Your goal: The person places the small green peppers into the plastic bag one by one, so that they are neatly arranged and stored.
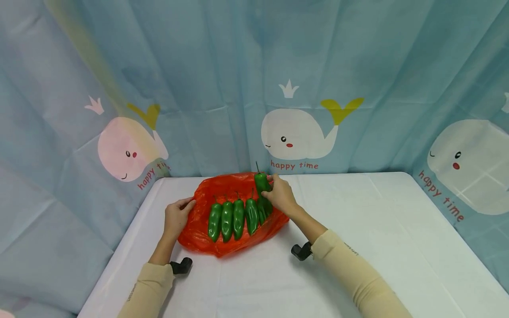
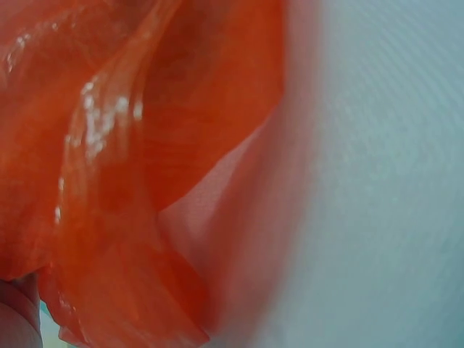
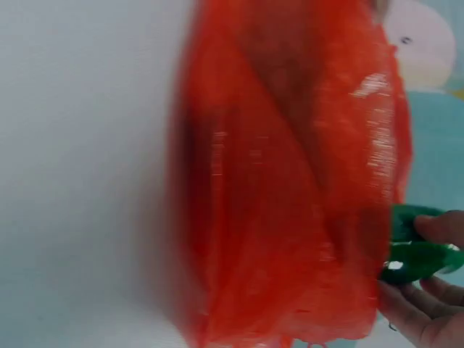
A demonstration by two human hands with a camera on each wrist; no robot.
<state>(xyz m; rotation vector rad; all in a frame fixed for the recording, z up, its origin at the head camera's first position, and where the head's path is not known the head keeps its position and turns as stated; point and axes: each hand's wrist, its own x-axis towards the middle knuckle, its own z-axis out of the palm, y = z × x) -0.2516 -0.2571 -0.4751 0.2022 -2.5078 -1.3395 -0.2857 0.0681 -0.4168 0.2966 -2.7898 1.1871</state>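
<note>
A red plastic bag (image 1: 203,238) lies spread on the table with several green peppers (image 1: 238,218) in a row on it, stems pointing away. With thumb and fingers my left hand (image 1: 176,218) pinches the bag's left edge; in the left wrist view the red plastic (image 2: 123,181) fills much of the picture. My right hand (image 1: 281,194) grips a green pepper (image 1: 260,182) at the bag's right side, raised above the row's stems. The right wrist view shows the right hand (image 3: 435,304) with green pepper (image 3: 417,261) between thumb and fingers, beside the red bag (image 3: 283,181).
The table (image 1: 358,238) has a white cover. A light blue curtain (image 1: 222,88) with printed whales hangs behind it and along both sides. Black wrist mounts (image 1: 301,251) sit under the sleeves, low over the table.
</note>
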